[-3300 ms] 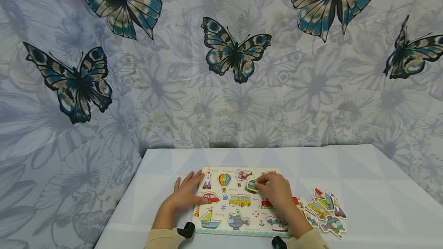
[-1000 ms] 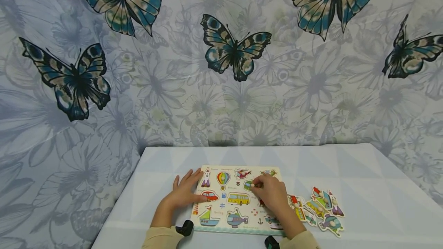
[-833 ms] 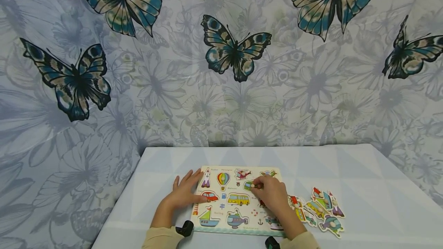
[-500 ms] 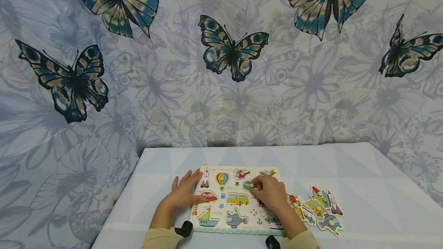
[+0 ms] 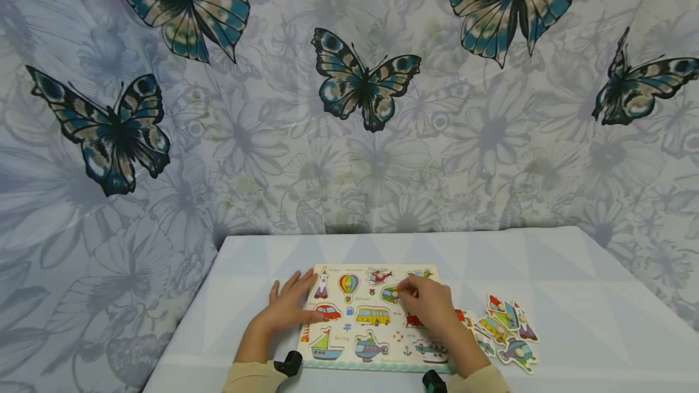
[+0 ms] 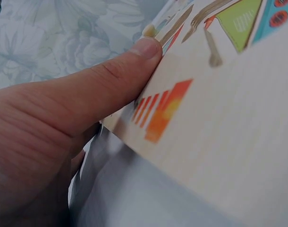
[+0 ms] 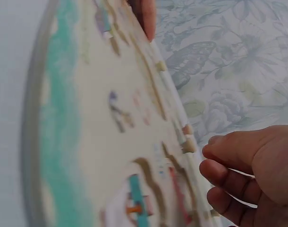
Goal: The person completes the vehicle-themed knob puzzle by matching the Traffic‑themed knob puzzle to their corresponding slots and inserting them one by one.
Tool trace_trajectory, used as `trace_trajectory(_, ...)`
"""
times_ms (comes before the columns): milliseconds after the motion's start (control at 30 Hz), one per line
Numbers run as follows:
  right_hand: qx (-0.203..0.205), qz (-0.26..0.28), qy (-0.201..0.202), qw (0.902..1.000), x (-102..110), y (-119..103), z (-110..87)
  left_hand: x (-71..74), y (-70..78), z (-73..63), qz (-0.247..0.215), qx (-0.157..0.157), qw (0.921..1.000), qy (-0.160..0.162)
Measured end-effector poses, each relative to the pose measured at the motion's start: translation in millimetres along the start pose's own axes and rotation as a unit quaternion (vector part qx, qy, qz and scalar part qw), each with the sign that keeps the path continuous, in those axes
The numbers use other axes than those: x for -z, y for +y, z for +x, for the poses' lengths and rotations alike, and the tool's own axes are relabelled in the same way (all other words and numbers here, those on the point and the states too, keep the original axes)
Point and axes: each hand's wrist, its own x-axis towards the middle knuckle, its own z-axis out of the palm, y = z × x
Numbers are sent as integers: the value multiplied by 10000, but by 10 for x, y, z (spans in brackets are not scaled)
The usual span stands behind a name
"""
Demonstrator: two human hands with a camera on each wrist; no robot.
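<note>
A wooden knob puzzle board [image 5: 349,366] with vehicle pictures lies on the table. Along its left side, my left hand [image 5: 289,308] is spread, the thumb resting on the board beside the red car [image 5: 329,312]. The thumb lies over the board's edge in the left wrist view. My right hand [image 5: 431,302] is over the board's right part, fingertips right beside the green car piece [image 5: 389,294]. The right wrist view shows the thumb and fingers [image 7: 217,172] loosely curled close to the board's knobs, nothing visible between them. The right hand and forearm partly hide the red train [image 5: 412,320].
Right of the board lies an overlapping heap of loose vehicle cutouts [image 5: 505,332], partly behind the right forearm. The white table [image 5: 579,320] ends at a butterfly-patterned cloth backdrop [image 5: 360,174]. Black wrist cameras [image 5: 288,362] sit on both wrists.
My right hand has drawn slightly right from the green car, so more of the car and the red train shows. The left hand keeps its place on the board; the head view shifts a little.
</note>
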Motion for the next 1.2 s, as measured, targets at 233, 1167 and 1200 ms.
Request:
trace_trajectory(233, 63, 336, 232, 9991, 288, -41, 8, 4, -10, -8, 31, -66, 10000, 18)
trace_trajectory(1167, -842, -293, 413, 9952, 914, 488, -504, 16, -5, -1, 40, 6, 10000, 4)
trace_trajectory(1200, -905, -280, 385, 9948, 919, 516, -523, 13, -5, 2, 36, -1, 10000, 5)
